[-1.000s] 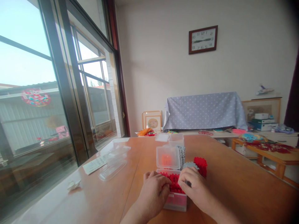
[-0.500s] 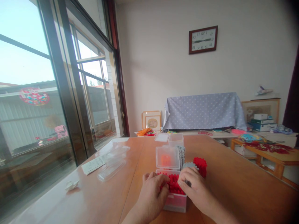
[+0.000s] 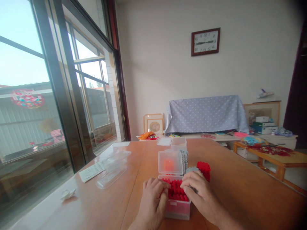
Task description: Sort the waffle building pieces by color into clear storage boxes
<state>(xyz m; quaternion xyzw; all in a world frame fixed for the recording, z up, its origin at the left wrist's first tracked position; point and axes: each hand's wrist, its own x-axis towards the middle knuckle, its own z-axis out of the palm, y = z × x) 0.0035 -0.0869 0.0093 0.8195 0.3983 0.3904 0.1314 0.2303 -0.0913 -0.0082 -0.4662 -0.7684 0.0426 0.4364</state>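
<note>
Red toothed plastic pieces [image 3: 177,188] fill an open clear plastic box [image 3: 177,214] at the table's near side. My left hand [image 3: 154,198] rests at the box's left side, fingers curled over its edge against the red pieces; what they grip is hidden. At the right side, my right hand [image 3: 200,193] has thumb and fingers pinched over the box's rim. A small dark grey bit shows between them, too little to name. Just beyond this hand are a grey toothed piece [image 3: 192,169] and a red toothed stack [image 3: 203,170].
Behind the box stands a translucent lid [image 3: 170,162] with orange-red showing through, beside grey toothed pieces [image 3: 184,158]. A second clear box [image 3: 179,143] is farther back. Clear plastic packaging [image 3: 111,176], a paper sheet [image 3: 91,171] and a crumpled scrap [image 3: 68,194] lie left on the table [image 3: 124,191].
My left hand has shifted slightly left, showing more of the red pieces. The right hand keeps its pinch at the box's right side. The whole view has turned slightly right.
</note>
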